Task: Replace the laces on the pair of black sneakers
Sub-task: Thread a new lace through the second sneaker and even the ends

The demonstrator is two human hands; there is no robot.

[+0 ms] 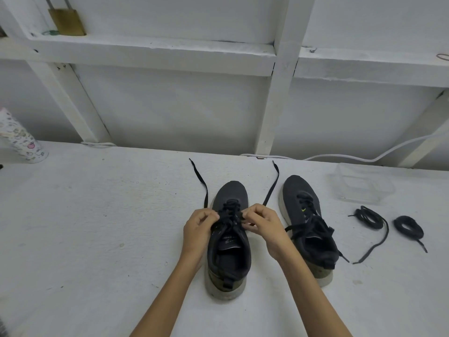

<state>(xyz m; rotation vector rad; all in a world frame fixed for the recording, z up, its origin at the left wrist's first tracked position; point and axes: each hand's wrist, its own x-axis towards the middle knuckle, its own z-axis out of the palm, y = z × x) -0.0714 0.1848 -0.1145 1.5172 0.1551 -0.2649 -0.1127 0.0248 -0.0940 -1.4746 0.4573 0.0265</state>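
Sneaker (230,259) in black stands mid-worktop (97,227), left hand (198,226) and right hand (263,224) each pinching its lace (206,190) at the eyelets, with its mate (306,215), coiled laces (366,217) and clear tub (364,183) to the right.

The black low sneaker with a woven cloth upper (232,194) looks matt and finely textured. Its pale rubber sole (220,291) is dull and stained. The flat black cloth lace (206,190) beside its toe is woven and has no shine. To the right of this sneaker, the second black cloth sneaker (297,190) has the same matt weave. Further right, the coiled black cloth lace (366,216) is matt, and the clear rectangular plastic box (364,184) is smooth and slightly glossy. Under the sneaker, the white painted table (97,215) is rough and chalky.
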